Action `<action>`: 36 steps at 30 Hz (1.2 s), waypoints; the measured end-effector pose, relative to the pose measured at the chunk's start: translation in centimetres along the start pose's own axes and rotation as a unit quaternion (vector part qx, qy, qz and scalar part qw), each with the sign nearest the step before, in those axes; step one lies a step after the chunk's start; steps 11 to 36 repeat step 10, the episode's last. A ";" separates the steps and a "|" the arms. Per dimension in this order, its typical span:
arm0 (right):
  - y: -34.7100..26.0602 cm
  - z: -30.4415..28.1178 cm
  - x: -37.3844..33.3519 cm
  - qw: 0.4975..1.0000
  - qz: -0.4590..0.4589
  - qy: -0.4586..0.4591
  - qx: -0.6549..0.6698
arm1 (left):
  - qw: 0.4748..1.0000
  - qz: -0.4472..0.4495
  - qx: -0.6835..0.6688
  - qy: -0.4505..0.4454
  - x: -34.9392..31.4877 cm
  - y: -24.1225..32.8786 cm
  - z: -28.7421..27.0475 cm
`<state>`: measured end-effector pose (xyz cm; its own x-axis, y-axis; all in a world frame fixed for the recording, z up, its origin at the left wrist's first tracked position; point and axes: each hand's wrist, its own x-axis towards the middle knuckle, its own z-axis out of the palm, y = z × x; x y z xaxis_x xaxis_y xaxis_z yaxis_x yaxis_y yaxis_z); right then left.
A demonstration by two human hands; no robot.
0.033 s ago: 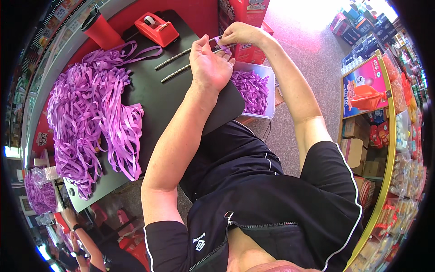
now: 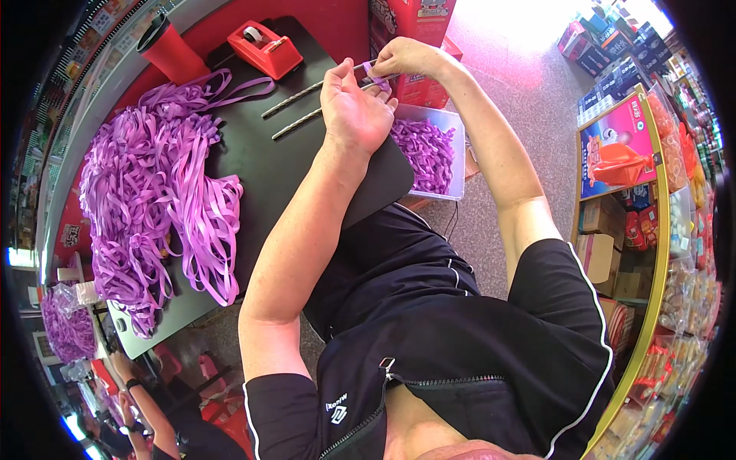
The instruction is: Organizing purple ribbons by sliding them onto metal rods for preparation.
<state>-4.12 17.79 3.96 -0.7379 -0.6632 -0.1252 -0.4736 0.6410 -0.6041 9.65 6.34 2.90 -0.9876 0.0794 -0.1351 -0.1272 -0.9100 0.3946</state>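
Two thin twisted metal rods [image 2: 297, 123] run side by side above the dark table [image 2: 287, 165] and pass behind my left hand [image 2: 356, 111]. That hand is turned palm up, thumb raised, its fingers curled about the rods. Between my hands a short piece of purple ribbon [image 2: 375, 77] goes around the rods near their right ends. My right hand [image 2: 409, 59] pinches at the ribbon with thumb and fingertips; the exact grip is partly hidden. A big heap of long purple ribbons [image 2: 153, 192] covers the table's left side.
A red tape dispenser [image 2: 267, 50] and a red tumbler [image 2: 170, 50] stand at the table's far side. Beyond the right corner, a clear bin [image 2: 458, 161] holds short purple ribbon pieces. Packed shelves [image 2: 652, 253] line the right. Another person's arm [image 2: 149, 410] shows at lower left.
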 end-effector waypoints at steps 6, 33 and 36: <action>-2.5 1.8 -2.1 0.986 0.083 0.107 -0.093 | 1.000 0.007 -0.004 -0.007 0.0 0.2 -0.4; -1.6 2.3 -2.0 0.987 0.059 0.140 -0.058 | 1.000 0.010 0.013 -0.020 0.0 0.2 -0.2; -1.6 2.3 -2.0 0.987 0.059 0.140 -0.058 | 1.000 0.010 0.013 -0.020 0.0 0.2 -0.2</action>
